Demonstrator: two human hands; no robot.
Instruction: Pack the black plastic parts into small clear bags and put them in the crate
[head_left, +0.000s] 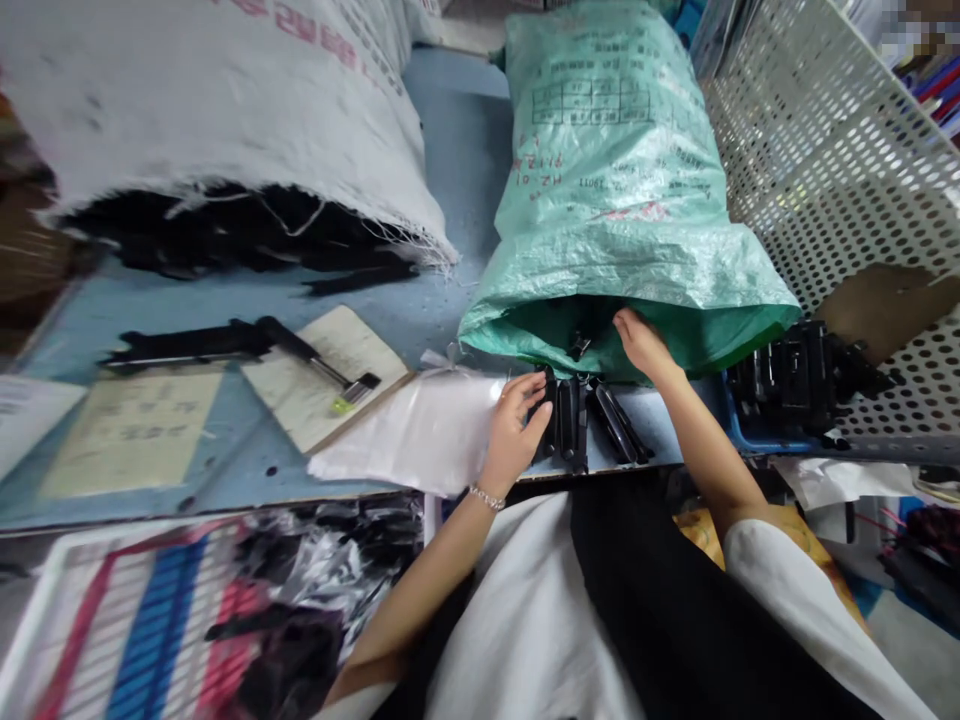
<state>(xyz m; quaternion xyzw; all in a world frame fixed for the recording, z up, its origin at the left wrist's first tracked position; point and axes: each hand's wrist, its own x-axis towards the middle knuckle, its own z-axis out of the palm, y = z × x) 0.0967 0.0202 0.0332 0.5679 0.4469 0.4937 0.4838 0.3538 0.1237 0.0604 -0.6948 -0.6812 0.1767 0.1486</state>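
My left hand [517,430] rests by a row of slim black plastic parts [571,425] at the table's front edge. Its fingers are apart, with the fingertips against the leftmost part. My right hand [643,345] reaches into the mouth of a green woven sack [615,220] lying on the table. The dark inside and blur hide most of its fingertips, so its grip is unclear. A small black piece with a shiny metal bit [580,344] shows in the sack's opening. Another black part [619,422] lies slanted to the right of the row.
A white sack [247,110] full of black parts lies at left. Clear plastic bags [420,430], a notepad [330,370] and a black tool [315,355] are left of my hands. A perforated white basket [847,200] and a blue tray [765,435] stand right.
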